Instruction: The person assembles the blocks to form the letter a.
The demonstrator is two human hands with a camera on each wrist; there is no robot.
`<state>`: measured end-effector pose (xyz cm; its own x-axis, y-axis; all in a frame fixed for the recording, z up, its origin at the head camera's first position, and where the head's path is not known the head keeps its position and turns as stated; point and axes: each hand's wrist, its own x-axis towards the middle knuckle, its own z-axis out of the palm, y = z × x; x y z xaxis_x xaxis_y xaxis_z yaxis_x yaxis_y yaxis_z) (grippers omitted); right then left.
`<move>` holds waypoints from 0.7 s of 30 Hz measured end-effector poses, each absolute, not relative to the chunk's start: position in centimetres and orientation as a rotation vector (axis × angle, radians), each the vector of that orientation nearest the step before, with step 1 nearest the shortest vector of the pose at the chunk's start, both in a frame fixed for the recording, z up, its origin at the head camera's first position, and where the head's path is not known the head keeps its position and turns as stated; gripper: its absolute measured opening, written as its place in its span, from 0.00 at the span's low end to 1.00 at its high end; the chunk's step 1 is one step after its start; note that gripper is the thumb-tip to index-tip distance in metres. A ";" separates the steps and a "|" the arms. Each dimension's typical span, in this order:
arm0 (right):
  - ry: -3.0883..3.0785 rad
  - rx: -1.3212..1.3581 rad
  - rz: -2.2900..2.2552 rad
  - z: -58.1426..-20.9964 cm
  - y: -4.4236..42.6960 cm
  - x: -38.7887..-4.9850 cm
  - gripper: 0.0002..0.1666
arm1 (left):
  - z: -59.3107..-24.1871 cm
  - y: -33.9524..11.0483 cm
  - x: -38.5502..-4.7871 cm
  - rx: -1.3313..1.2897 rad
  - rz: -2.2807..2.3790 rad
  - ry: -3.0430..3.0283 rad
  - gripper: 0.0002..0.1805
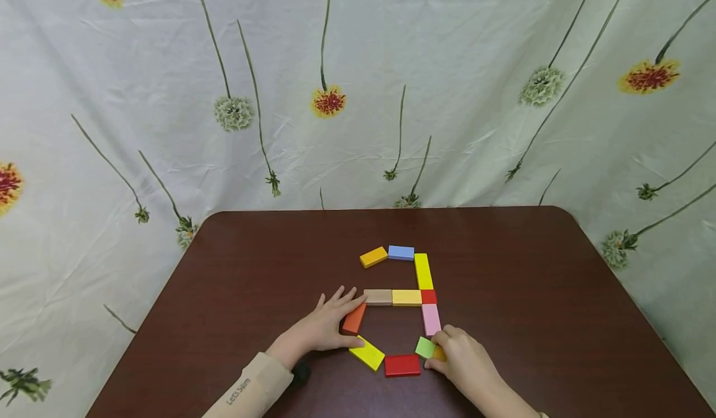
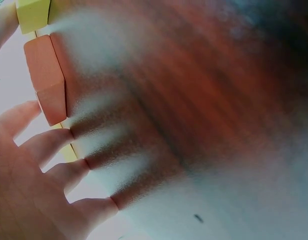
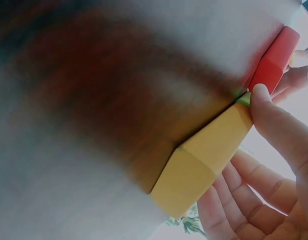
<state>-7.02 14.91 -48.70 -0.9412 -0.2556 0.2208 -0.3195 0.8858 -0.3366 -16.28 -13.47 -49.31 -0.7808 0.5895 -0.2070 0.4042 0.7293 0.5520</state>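
Note:
Flat coloured blocks form an outline on the table in the head view. My left hand [image 1: 324, 328] spreads over its left side, thumb on a yellow block [image 1: 368, 354] and forefinger by the orange block [image 1: 354, 320] and beige block [image 1: 378, 297]. My right hand [image 1: 464, 359] pinches an orange-yellow block [image 1: 440, 353] between thumb and fingers, beside the light green block [image 1: 426, 348]. In the right wrist view this yellow block [image 3: 201, 155] stands near the thumb, with the red block [image 3: 275, 60] beyond. The orange block [image 2: 46, 75] also shows in the left wrist view.
Further blocks run up the right side: pink [image 1: 431, 320], small red [image 1: 428, 297], yellow [image 1: 423, 271]. Blue [image 1: 401, 253] and amber [image 1: 373, 257] blocks lie at the top. A dark object [image 1: 301, 374] sits under the left wrist. A flowered cloth [image 1: 358, 157] hangs behind the brown table [image 1: 268, 250].

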 end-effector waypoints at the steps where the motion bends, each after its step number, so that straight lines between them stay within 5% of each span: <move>1: -2.885 0.445 0.559 -48.7 14.9 -7.0 0.20 | -49.3 -13.5 -16.3 0.769 0.694 2.563 0.49; 21: -2.978 0.281 0.526 -47.5 15.8 -5.9 0.26 | -49.5 -13.5 -16.3 0.757 0.690 2.569 0.50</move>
